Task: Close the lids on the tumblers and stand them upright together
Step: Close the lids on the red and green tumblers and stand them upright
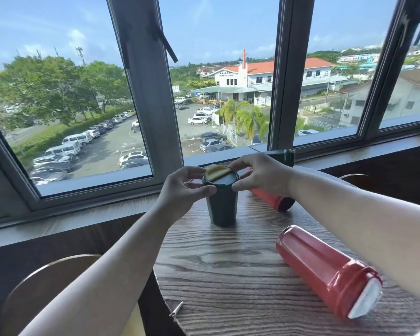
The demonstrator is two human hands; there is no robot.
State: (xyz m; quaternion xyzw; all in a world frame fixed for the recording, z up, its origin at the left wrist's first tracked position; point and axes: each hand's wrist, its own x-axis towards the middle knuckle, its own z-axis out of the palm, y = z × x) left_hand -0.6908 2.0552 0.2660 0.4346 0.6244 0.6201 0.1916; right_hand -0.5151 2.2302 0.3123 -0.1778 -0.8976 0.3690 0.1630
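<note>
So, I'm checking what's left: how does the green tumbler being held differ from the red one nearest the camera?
The green tumbler stands upright; the near red tumbler lies on its side. The left hand and right hand pinch the green one's lid; the red one is untouched. Green's flap is yellow, red's white. Both rest on the table.

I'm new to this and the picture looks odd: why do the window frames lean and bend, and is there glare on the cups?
Head view: the wide-angle lens bows the window frames outward; daylight from outside lights the table evenly; a soft sheen runs along the near red tumbler; the green tumbler looks sharp, without glare.
</note>
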